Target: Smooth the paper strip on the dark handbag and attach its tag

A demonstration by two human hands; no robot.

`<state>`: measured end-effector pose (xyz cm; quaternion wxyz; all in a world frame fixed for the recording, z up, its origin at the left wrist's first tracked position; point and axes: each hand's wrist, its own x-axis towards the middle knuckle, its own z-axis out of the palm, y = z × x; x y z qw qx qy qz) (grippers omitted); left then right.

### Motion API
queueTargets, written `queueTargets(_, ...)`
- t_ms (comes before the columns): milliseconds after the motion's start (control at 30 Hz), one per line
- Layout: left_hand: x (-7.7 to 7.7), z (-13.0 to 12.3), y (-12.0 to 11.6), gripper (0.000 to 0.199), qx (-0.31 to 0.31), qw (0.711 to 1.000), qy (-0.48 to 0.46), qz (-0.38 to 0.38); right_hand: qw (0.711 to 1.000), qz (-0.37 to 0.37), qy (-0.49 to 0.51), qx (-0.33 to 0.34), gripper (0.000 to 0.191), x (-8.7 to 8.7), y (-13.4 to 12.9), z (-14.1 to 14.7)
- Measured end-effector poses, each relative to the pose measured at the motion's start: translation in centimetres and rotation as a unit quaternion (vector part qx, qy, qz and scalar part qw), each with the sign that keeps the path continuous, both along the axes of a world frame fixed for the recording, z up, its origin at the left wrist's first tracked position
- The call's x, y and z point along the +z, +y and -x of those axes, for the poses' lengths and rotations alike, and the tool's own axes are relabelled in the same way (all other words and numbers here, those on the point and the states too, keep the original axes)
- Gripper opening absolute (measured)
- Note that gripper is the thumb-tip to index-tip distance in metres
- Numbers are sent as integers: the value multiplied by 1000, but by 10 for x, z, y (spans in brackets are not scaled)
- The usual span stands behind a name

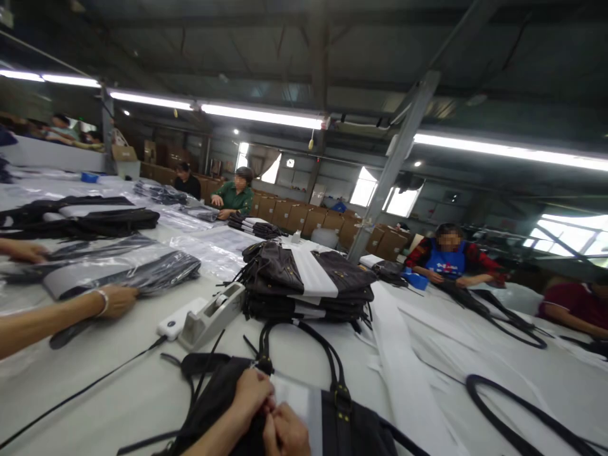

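A black handbag (365, 430) lies flat at the table's front edge, a white wrapping strip (297, 399) across its middle and its looped handles (327, 348) stretched away from me. Over the bag, beside the left handle's base, my left hand (251, 392) is closed with its fingertips pinched. My right hand (287, 430) is closed too, its fingertips meeting those of the left. What sits between the fingers is too small and covered to make out. Just beyond is a stack of folded dark bags (270, 278) with white bands round them.
A grey tape dispenser (211, 320) and a white power strip (178, 322) with a black cord stand left of the stack. Further left, a co-worker's hands (116, 301) handle a plastic-wrapped bag (142, 272). White sheeting (394, 342) and a black strap (498, 405) lie to the right.
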<state>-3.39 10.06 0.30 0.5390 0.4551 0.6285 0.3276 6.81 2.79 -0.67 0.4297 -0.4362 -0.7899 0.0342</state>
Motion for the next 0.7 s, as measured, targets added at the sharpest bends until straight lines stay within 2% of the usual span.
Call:
queueTargets(67, 0, 5, -1, 18, 1, 1000, -18, 6, 999, -28, 28, 12, 41, -7, 3, 0)
queueTargets(200, 1, 8, -1, 15, -9, 999, -29, 20, 995, -67, 60, 42, 35, -13, 11, 1)
queueTargets(400, 0, 7, 1, 14, -26, 999, -24, 26, 994, -56, 76, 47, 32, -21, 15, -1)
queueTargets(567, 1, 12, 1, 14, -36, 999, -26, 27, 994, -64, 75, 45, 32, -16, 12, 1)
queueTargets(700, 3, 14, 0, 18, -55, 998, -19, 21, 996, -34, 63, 43, 33, -7, 7, 2)
